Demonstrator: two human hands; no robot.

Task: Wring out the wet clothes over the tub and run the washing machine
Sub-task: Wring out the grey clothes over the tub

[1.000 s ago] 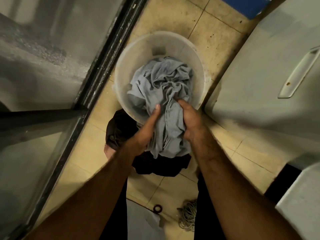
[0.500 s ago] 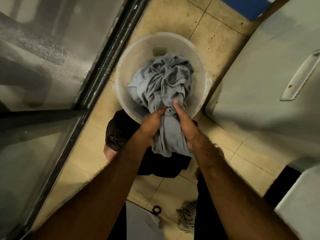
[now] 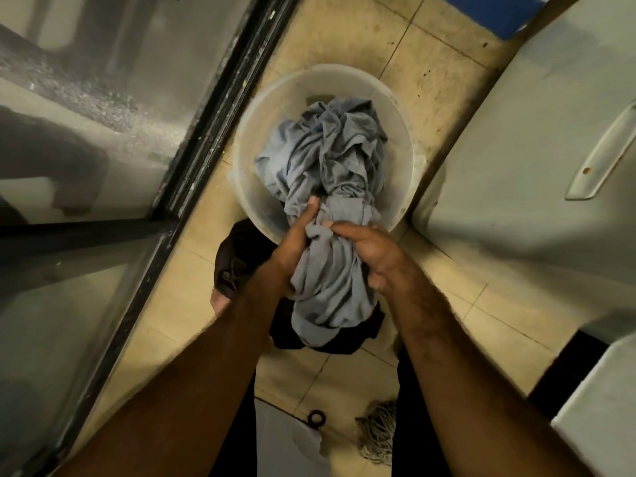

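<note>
Seen from the head camera, looking straight down: a pale round tub (image 3: 401, 160) stands on a tan tiled floor (image 3: 433, 60). A wet grey cloth (image 3: 327, 160) lies bunched inside it, one end pulled over the near rim. Both hands clasp that twisted end just above the rim. The left hand (image 3: 292, 246) wraps its left side with the thumb along the fabric, and the right hand (image 3: 375, 249) curls its fingers round the right side. A dark cloth (image 3: 237, 256) lies on the floor beneath. A white appliance (image 3: 516, 166) stands to the right.

The tiled floor (image 3: 447, 56) bears tub (image 3: 399, 146) and mop (image 3: 377, 432) (frayed).
</note>
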